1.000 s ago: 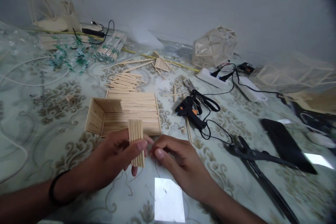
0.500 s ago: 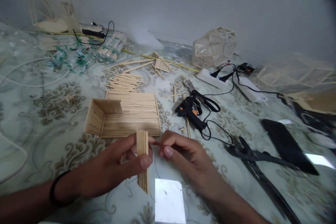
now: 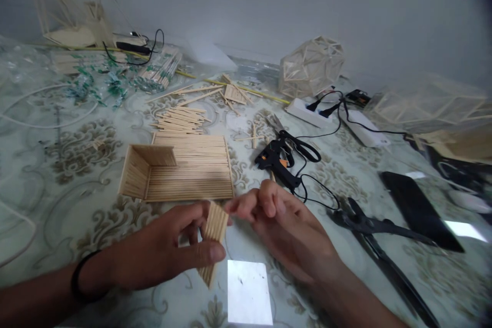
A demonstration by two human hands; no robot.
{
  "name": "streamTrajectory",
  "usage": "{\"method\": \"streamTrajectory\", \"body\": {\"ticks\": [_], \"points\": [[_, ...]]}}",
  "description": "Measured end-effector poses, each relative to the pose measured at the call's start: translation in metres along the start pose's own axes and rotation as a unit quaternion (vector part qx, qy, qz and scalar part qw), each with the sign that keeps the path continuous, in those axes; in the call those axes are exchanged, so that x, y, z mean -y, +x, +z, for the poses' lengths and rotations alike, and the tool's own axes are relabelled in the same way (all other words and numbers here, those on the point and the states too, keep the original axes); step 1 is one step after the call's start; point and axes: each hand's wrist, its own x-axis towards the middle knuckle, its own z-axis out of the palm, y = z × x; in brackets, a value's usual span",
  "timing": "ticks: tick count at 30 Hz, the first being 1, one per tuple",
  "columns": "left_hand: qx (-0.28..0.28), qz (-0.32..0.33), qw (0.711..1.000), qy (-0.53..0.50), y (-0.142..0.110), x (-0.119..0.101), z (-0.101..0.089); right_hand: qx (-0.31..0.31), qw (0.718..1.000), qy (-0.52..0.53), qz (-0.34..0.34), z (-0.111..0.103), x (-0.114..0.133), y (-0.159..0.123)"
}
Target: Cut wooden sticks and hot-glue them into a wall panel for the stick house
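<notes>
My left hand [image 3: 161, 246] is closed on a small panel of wooden sticks [image 3: 215, 230], thumb in front and fingers behind. The panel is tilted above the table's near side, its slats running lengthwise. My right hand [image 3: 284, 225] is beside it, a finger reaching to the panel's upper right edge, the others loosely curled and apart. I see nothing held in it. Just beyond my hands lies a stick-built base [image 3: 192, 174], with two upright walls [image 3: 138, 171] meeting at its left corner.
Loose sticks [image 3: 180, 120] lie behind the base. To the right are a black glue gun [image 3: 274, 159] with its cord, scissors [image 3: 303, 146], large pliers [image 3: 369, 228] and a phone [image 3: 418, 210]. A power strip [image 3: 309, 113] and a stick-framed polyhedron [image 3: 311, 66] stand farther back.
The panel has tilted to the right in my left hand. My right hand has turned over and its pinch has loosened, one finger now reaching to the panel's edge.
</notes>
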Motion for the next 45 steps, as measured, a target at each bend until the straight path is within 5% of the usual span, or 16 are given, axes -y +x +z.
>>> {"method": "streamTrajectory", "body": {"ticks": [3,11,16,23,30,37,45], "points": [[0.046,-0.030,0.997,-0.058,0.001,-0.003,-0.002,-0.024,1.000,0.002,-0.009,0.000,-0.001,0.001],[0.042,-0.063,0.997,-0.029,0.007,-0.002,-0.003,-0.072,0.997,-0.029,0.025,-0.004,0.001,-0.001],[0.026,-0.056,0.998,-0.019,0.006,0.002,-0.002,-0.098,0.965,-0.236,0.055,-0.007,0.003,-0.003],[0.021,-0.040,0.999,-0.015,0.006,0.001,-0.001,-0.009,0.907,-0.420,0.000,0.000,0.007,0.002],[0.006,-0.071,0.996,0.058,0.008,0.000,0.001,-0.044,0.948,-0.315,-0.014,-0.012,0.012,0.000],[0.001,-0.079,0.993,0.089,0.006,0.002,0.003,-0.037,0.995,-0.085,0.040,-0.010,0.007,-0.001],[0.004,-0.081,0.992,0.091,0.007,0.000,0.001,-0.131,0.961,-0.244,0.006,-0.020,0.005,0.005]]}}
